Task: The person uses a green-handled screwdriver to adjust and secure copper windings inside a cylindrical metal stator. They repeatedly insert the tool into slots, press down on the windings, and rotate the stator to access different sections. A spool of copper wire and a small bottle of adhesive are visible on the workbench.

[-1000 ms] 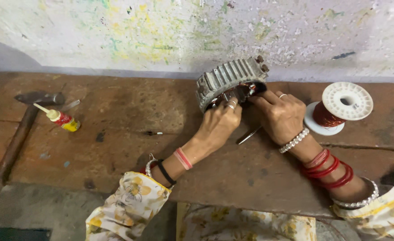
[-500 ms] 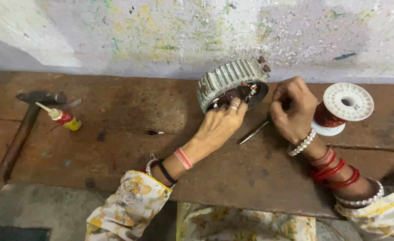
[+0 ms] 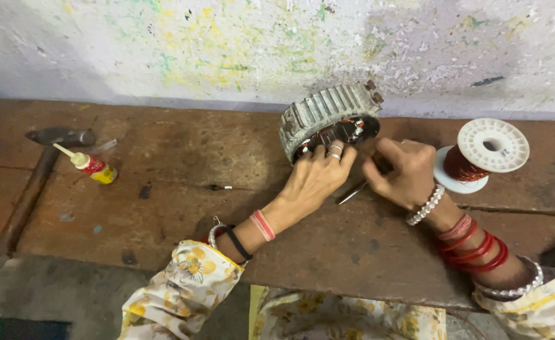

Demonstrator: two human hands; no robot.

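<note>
Motor stator (image 3: 328, 119): ribbed grey metal ring, tilted on edge at upper centre of the frame, leaning toward the paint-flecked wall (image 3: 227, 50), its open face turned toward the viewer. Copper windings and white slot ends show inside the bore; by appearance part of the winding is already seated, while the loose wire ends suggest more coil work is left (a judgement only, since the far side of the bore is hidden).

Left hand (image 3: 315, 179): just below the stator, fingers extended and spread, fingertips touching the lower inner rim; it steadies rather than grips.

Right hand (image 3: 400, 173): just right of and below the stator, fingers curled and pinched together near the rim; a thin dark tool or wire appears to pass under it, but what it has hold of cannot be told.

Slim metal rod (image 3: 352, 192): lies on the wooden bench (image 3: 183, 208) between the hands.

Spool of copper wire (image 3: 482, 154): right of frame, near the right hand, apart from it.

Small glue bottle (image 3: 92, 167) and hammer (image 3: 44, 167): far left, well apart.
</note>
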